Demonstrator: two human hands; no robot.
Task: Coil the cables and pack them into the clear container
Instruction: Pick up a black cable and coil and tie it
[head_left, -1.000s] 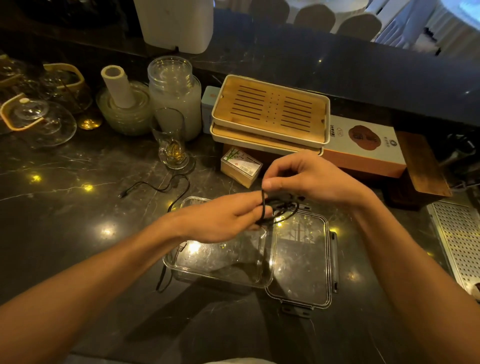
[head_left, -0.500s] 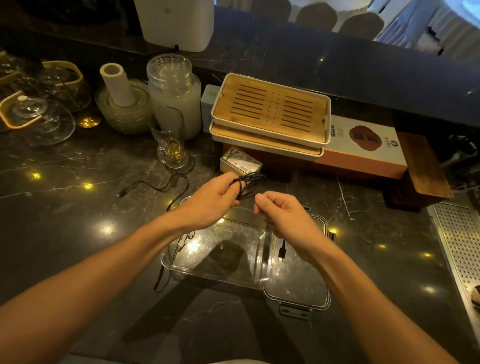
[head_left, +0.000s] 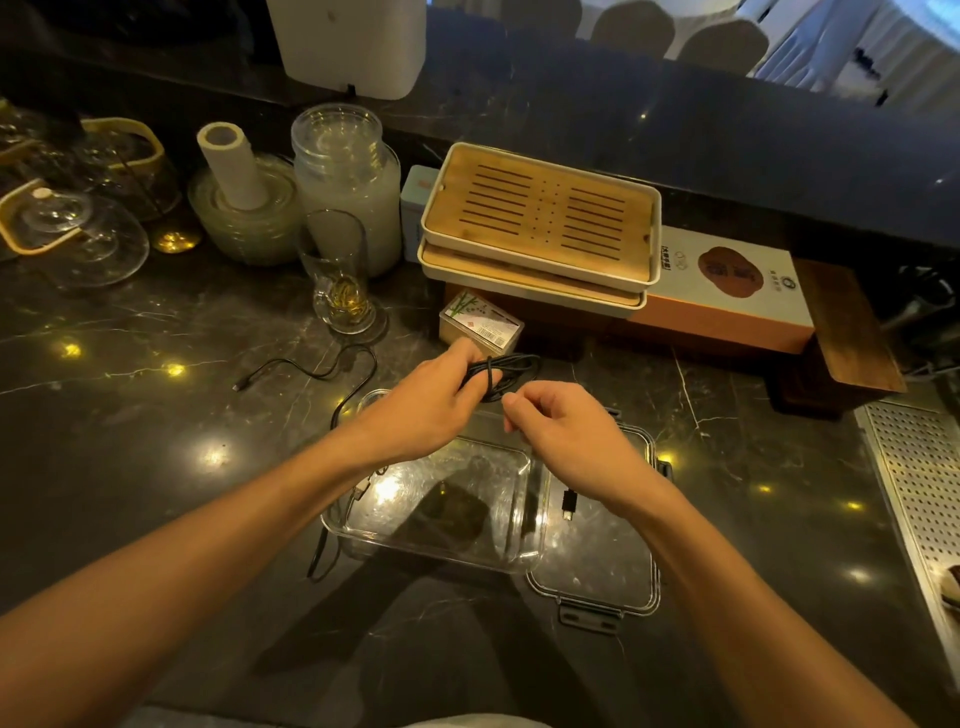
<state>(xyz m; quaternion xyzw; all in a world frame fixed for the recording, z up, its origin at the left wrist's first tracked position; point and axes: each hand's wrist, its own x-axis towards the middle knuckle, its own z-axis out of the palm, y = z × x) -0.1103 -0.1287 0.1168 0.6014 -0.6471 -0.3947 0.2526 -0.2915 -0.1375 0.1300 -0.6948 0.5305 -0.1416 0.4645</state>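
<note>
Just above mid-frame the left hand (head_left: 434, 402) grips a small black coil (head_left: 501, 371) of cable, fingers curled round its loops. The right hand (head_left: 569, 434), just right and below, has its fingers bent and pinched at the cable's free run close under the coil; the strand there is too thin to follow. A plug (head_left: 569, 504) hangs below the right wrist, over the lid (head_left: 597, 571). Beneath both hands the clear container (head_left: 441, 519) stands open on the dark counter (head_left: 156, 467), its lid lying flat to the right. A second cable (head_left: 332, 366) trails loose on the counter left of the container. Behind, toward upper centre, sit a glass (head_left: 340, 280) and a slatted tray (head_left: 540, 221).
</note>
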